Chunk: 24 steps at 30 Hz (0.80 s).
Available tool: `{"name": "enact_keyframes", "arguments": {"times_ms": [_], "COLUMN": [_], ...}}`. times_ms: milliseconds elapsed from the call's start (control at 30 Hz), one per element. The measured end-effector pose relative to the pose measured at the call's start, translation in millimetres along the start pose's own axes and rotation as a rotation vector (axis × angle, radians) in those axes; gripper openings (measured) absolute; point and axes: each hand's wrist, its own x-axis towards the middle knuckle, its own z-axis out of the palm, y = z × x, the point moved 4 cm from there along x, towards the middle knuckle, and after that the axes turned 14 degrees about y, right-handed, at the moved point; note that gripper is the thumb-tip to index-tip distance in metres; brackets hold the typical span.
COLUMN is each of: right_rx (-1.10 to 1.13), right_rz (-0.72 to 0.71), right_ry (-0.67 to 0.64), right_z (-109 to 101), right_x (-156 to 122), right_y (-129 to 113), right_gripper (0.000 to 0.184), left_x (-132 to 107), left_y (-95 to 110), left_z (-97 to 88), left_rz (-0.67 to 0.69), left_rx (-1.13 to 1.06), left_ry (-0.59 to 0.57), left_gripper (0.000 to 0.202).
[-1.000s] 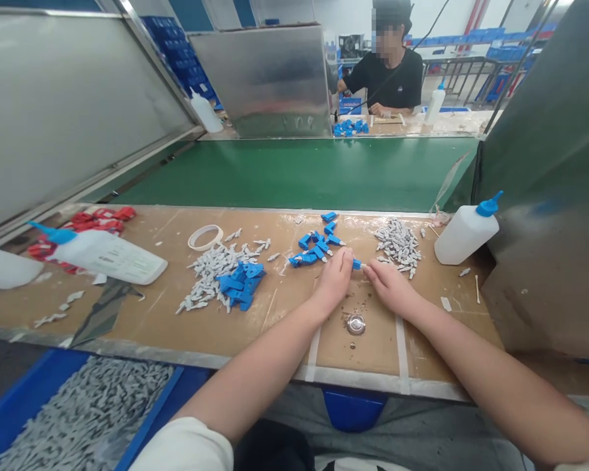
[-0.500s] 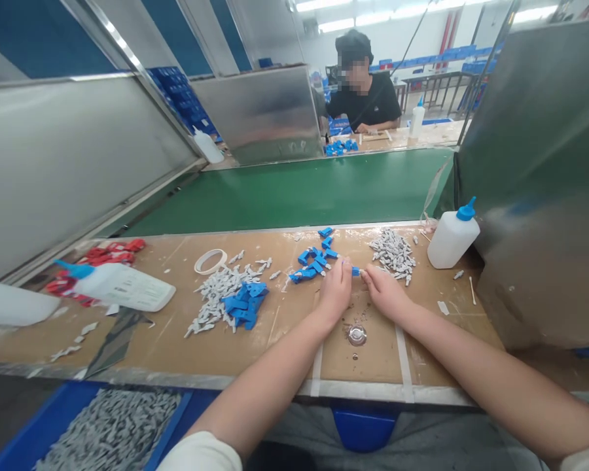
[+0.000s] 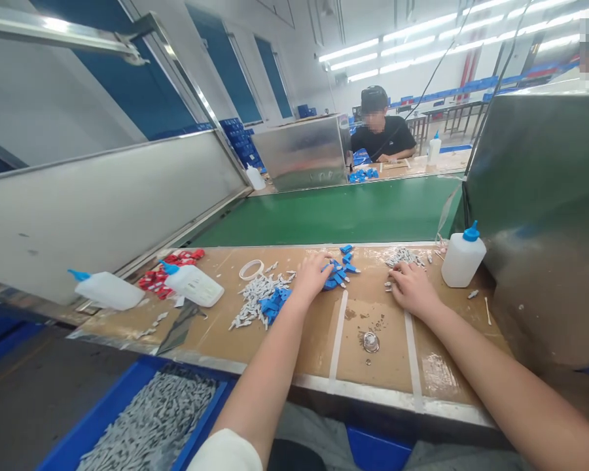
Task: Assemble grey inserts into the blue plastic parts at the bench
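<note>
My left hand (image 3: 313,280) reaches over the cardboard-covered bench, fingers stretched out at the edge of a cluster of blue plastic pieces (image 3: 338,277), some with pale grey tips. Its fingertips touch or nearly touch them; nothing shows gripped there. Under its wrist side lies a second heap of blue pieces (image 3: 273,303) against a spread of small grey plastic parts (image 3: 249,301). My right hand (image 3: 413,289) is curled, with a small grey part (image 3: 388,286) at its fingertips. Just behind it is another pile of grey parts (image 3: 406,256), partly covered by the hand.
White bottles with blue nozzles stand at right (image 3: 463,260) and lie at left (image 3: 196,284), near red pieces (image 3: 160,282). A tape roll (image 3: 251,269), a metal disc (image 3: 371,341) and a cotton swab (image 3: 488,311) lie around. Beyond runs a green belt (image 3: 334,212); a person (image 3: 385,134) sits opposite.
My hands have parted from the blue piece they held together. The left moved left to the blue cluster, the right toward the grey pile. The view has tilted up and turned left.
</note>
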Motion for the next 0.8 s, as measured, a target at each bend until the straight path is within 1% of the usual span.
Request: {"name": "enact_keyframes", "arguments": {"times_ms": [100,133,167,200,267,333,367,467,567,667,733,800], "right_rx": [-0.031,-0.038,-0.042,-0.045,-0.054,-0.068,-0.073,-0.076,-0.087,-0.100,-0.095,-0.078], "right_rz": [-0.024,-0.033,-0.038,-0.040,-0.039,-0.035,-0.033,-0.032,-0.022,0.020,0.048,0.063], "right_ry": [-0.010,-0.019,-0.030,-0.042,-0.055,-0.054,-0.055,-0.073,-0.104,-0.122,-0.117,-0.098], "right_z": [0.7,1.3,2.2,3.3,4.9,5.6,5.7,6.2,7.1,7.4,7.1,6.6], "right_x": [-0.1,0.2,0.5,0.9,1.7,2.4,2.5,2.2,2.0,3.1,4.3,5.5], "right_y": [-4.0,-4.1,-3.4,-2.3,0.7,3.2,4.1,5.5,6.8,9.0,10.2,10.9], "right_gripper": [0.030,0.030,0.030,0.029,0.028,0.028,0.027,0.026,0.027,0.027,0.027,0.027], "left_x": [5.4,7.1,8.2,8.3,4.2,-5.7,-11.9,-30.3,-41.4,-43.1,-40.9,-37.9], "left_y": [-17.4,-24.7,-32.5,-40.5,-54.8,-63.8,-66.3,-68.8,-69.9,-70.2,-65.4,-52.1], "left_z": [-34.3,-47.0,-58.4,-67.9,-78.8,-79.2,-76.5,-61.4,-49.1,-50.3,-57.4,-64.0], "left_rz": [0.034,0.036,0.031,0.021,0.002,0.014,0.030,0.089,0.111,0.102,0.085,0.055], "left_rx": [0.002,0.040,0.095,0.156,0.257,0.319,0.352,0.468,0.511,0.453,0.361,0.167], "left_ry": [0.086,0.087,0.061,0.010,-0.136,-0.263,-0.297,-0.318,-0.295,-0.246,-0.168,-0.043], "left_gripper": [0.030,0.029,0.028,0.027,0.025,0.023,0.023,0.022,0.014,0.013,0.016,0.022]}}
